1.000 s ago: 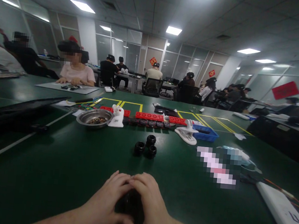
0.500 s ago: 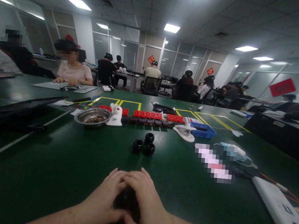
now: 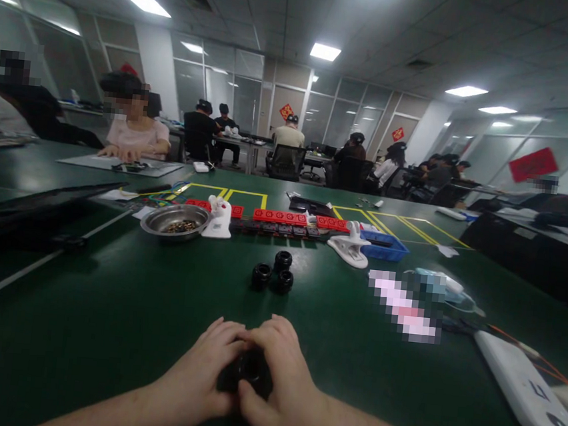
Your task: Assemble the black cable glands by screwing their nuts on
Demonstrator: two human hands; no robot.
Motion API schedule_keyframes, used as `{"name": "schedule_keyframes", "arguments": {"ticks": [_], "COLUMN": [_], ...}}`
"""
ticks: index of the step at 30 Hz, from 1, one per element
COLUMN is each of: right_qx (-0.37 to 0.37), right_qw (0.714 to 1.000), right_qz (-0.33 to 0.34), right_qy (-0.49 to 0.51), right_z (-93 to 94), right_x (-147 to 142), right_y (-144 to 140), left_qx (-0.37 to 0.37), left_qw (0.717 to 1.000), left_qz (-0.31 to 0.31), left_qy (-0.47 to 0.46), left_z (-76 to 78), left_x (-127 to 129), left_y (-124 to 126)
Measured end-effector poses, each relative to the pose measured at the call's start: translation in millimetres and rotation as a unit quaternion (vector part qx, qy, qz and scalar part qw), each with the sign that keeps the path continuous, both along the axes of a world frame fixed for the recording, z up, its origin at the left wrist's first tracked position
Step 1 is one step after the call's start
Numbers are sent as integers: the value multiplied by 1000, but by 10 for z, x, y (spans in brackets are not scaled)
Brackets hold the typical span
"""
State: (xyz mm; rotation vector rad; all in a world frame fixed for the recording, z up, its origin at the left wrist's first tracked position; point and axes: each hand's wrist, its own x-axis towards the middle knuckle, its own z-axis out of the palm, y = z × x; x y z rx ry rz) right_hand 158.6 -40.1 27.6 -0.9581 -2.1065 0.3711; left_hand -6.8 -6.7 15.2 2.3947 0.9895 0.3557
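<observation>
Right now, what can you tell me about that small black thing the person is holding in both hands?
The black round part sits low over the green table, close to the person. It looks like dark plastic, ring-shaped, with a round opening facing the camera; finer detail is too dark to tell. The left hand wraps it from one side and the right hand from the other, fingertips meeting over its top, so most of it is hidden. It looks like the three black round parts lying farther out on the table.

Open-plan assembly workroom: long green worktables (image 3: 104, 303), seated workers (image 3: 134, 128), glass partitions (image 3: 244, 102).
</observation>
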Motion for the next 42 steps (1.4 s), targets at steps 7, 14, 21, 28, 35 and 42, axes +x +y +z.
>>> {"name": "schedule_keyframes", "arguments": {"ticks": [7, 14, 21, 28, 35, 42], "right_qx": [19, -32, -21, -31, -39, 83], "right_qw": [1000, 998, 999, 999, 999, 995], "right_qz": [12, -52, 31, -7, -31, 56], "right_qy": [5, 18, 20, 36, 17, 25], "right_z": [-13, -56, -5, -28, -27, 219], "right_x": [13, -7, 24, 10, 0, 81], "right_y": [-24, 14, 1, -2, 0, -79], "left_qx": [0, 6, -1, -9, -2, -9], "left_qw": [1000, 1000, 1000, 1000, 1000, 1000], "left_qz": [-13, -5, -1, -5, -2, 3], "left_qy": [-7, -5, -1, 1, -3, 3], "left_z": [27, 17, 2, 28, 56, -30], "left_x": [-10, 3, 10, 1, 15, -9], "left_y": [9, 2, 6, 8, -2, 15]}}
